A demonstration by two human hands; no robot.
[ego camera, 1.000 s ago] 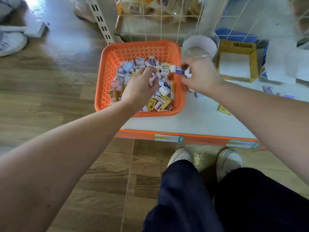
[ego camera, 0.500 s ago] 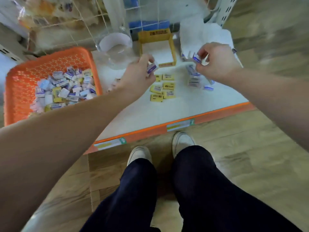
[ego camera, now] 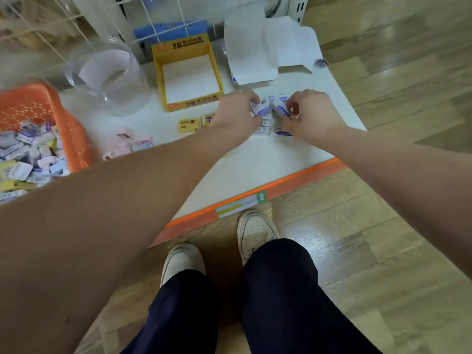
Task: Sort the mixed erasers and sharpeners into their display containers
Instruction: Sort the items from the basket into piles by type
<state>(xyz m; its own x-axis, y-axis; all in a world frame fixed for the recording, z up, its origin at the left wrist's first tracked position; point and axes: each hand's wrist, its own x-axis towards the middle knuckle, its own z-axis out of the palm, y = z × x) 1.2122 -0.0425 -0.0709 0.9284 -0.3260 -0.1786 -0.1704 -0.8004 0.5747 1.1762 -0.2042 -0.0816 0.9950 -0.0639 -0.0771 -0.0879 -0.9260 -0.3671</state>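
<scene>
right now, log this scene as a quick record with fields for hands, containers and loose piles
left hand: pinches purple erasers over the shelf
right hand: pinches purple erasers too, beside the left
orange basket: far left, holds mixed pieces
yellow box: open, only its white floor shows
clear jar: between basket and yellow box
loose piles: pink pieces and yellow erasers on the shelf
</scene>
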